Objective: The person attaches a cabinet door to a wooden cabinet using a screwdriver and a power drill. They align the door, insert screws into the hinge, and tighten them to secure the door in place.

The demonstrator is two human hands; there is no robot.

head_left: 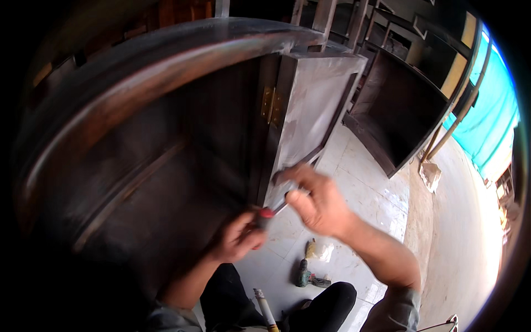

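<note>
My left hand (240, 238) is closed around a short red-and-dark handle (266, 213), which looks like a screwdriver's. A thin dark shaft seems to run from it toward my right hand (321, 202), whose thumb and fingers are curled in a pinch, smeared by motion. What the right fingertips hold is unclear. Both hands are at the lower part of an open cabinet door (315, 99), grey and streaked. A brass hinge (271, 103) joins this door to the dark wooden cabinet (182, 69) with a curved top edge.
A green cordless drill (306, 275) lies on the tiled floor (279, 243) between my knees and the door, beside a clear plastic bag (321, 252). Another dark cabinet piece (401, 105) stands at the right. A cigarette (265, 310) shows near the lower edge.
</note>
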